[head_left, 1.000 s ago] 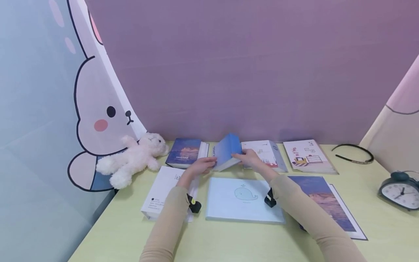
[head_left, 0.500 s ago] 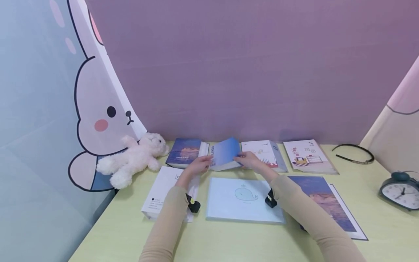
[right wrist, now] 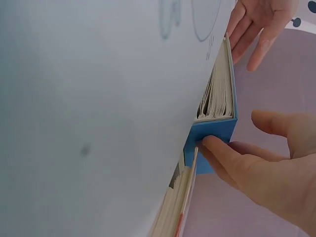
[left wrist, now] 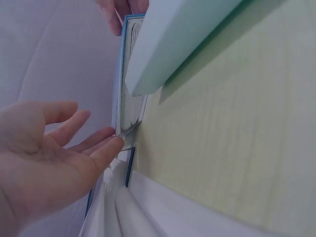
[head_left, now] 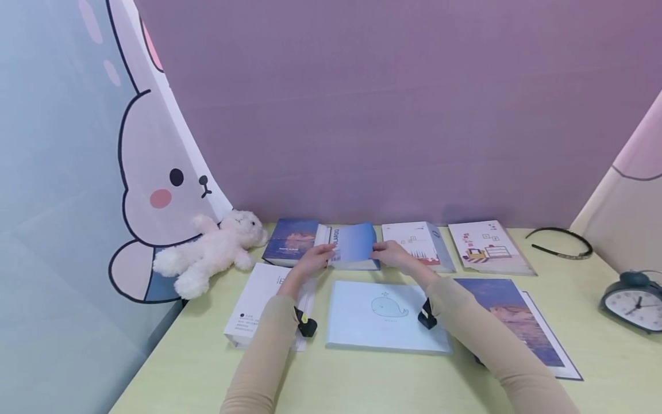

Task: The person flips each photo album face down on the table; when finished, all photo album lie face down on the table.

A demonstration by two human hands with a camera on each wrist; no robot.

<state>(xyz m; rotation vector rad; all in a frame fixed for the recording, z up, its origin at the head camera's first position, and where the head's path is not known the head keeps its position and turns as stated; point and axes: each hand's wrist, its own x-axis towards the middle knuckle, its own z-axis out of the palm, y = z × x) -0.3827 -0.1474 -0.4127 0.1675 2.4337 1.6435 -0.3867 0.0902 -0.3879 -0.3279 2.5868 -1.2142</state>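
Observation:
A blue photo album [head_left: 354, 244] lies flat in the back row on the table. My left hand [head_left: 314, 259] is at its left edge; in the left wrist view the fingertips [left wrist: 114, 143] touch that edge, fingers fairly straight and thumb apart. At the opposite side is my right hand [head_left: 391, 253]. Its fingertips [right wrist: 213, 143] press against the blue spine, while the thumb stays off the cover. Directly left of the album lies a dark blue sunset-picture album [head_left: 291, 236]. To its right is a white album with a red drawing [head_left: 408, 238].
Below my hands lie a pale whale-cover album [head_left: 362, 322], a white thick book [head_left: 253, 287] and another sunset album [head_left: 496, 293]. A house-drawing album [head_left: 478, 238], black headband [head_left: 576, 253] and alarm clock [head_left: 633, 302] are rightward. A plush toy [head_left: 212, 247] lies left.
The blue album has come down from a tilted, raised pose to lying flat between its neighbours. Both hands have eased from holding it to touching its two sides.

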